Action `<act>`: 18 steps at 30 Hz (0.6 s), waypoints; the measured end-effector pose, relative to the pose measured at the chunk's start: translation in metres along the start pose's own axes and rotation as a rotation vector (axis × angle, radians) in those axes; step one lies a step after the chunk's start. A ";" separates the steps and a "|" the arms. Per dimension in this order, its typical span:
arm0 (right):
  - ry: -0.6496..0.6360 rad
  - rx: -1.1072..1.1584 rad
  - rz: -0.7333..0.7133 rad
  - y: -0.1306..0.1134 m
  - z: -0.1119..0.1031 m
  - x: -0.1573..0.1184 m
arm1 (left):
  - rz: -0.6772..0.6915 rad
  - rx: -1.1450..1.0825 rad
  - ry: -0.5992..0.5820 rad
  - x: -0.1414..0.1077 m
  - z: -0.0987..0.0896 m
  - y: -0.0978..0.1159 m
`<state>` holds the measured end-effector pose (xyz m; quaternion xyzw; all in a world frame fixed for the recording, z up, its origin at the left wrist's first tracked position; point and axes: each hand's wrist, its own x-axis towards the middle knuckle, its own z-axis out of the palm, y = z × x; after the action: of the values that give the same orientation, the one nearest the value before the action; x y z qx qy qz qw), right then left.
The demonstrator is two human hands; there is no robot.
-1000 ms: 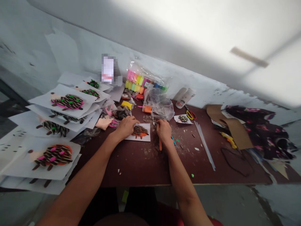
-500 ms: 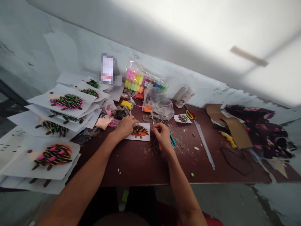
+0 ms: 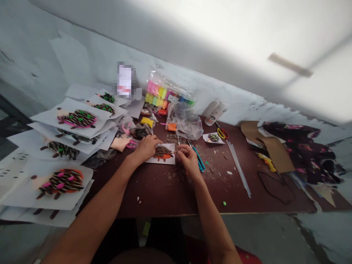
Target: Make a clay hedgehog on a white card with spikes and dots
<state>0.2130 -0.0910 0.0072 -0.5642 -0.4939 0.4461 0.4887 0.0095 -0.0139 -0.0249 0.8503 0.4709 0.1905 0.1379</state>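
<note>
- I saw the orange hedgehog card (image 3: 165, 154) flat on the table (image 3: 165, 198), mid-frame.
- The left hand (image 3: 147, 148) lay bent over its left end; I couldn't tell how open.
- The right hand (image 3: 189, 160) bunched its fingertips by the right edge; I couldn't tell if they pinched anything.

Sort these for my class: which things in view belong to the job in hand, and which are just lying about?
Seemingly part of the job:
orange hedgehog card, partly covered by the left grip
stacked hedgehog pictures
bagged multicoloured blocks

Probably just lying about:
dark patterned cloth
brown cardboard
white scraps
</note>
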 end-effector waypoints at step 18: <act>-0.063 -0.604 -0.321 -0.001 0.003 -0.013 | -0.025 -0.015 -0.047 -0.001 -0.006 0.004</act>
<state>0.2089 -0.1039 0.0081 -0.5842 -0.7011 0.2143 0.3481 0.0091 -0.0168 -0.0177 0.8475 0.4767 0.1723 0.1575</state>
